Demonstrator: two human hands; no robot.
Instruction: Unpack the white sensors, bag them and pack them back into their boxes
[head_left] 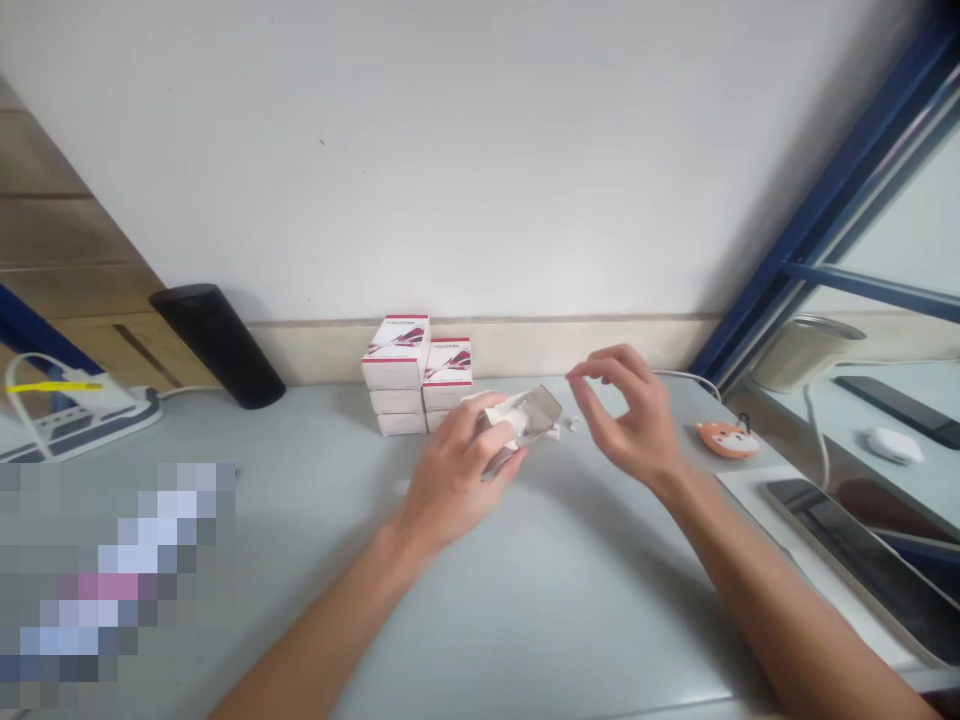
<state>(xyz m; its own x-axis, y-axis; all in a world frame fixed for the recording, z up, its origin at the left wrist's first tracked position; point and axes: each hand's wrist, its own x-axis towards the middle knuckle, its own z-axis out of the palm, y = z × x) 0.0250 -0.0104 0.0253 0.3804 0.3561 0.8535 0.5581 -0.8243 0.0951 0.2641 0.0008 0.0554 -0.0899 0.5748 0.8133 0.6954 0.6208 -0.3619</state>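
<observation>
My left hand (457, 465) is closed round a small open white box (529, 420), holding it tilted a little above the grey table (525, 600). My right hand (626, 415) hovers just right of the box, fingers curled and apart, holding nothing that I can see. Small white pieces (571, 424) lie on the table between the box and my right hand. A stack of white and red boxes (416, 375) stands behind my left hand against the wall.
A black cylinder (217, 345) leans at the back left, near a white power strip (75, 415). An orange animal-shaped case (727, 438) lies to the right. A tablet (862, 560) lies at the right edge. A blurred patch covers the lower left.
</observation>
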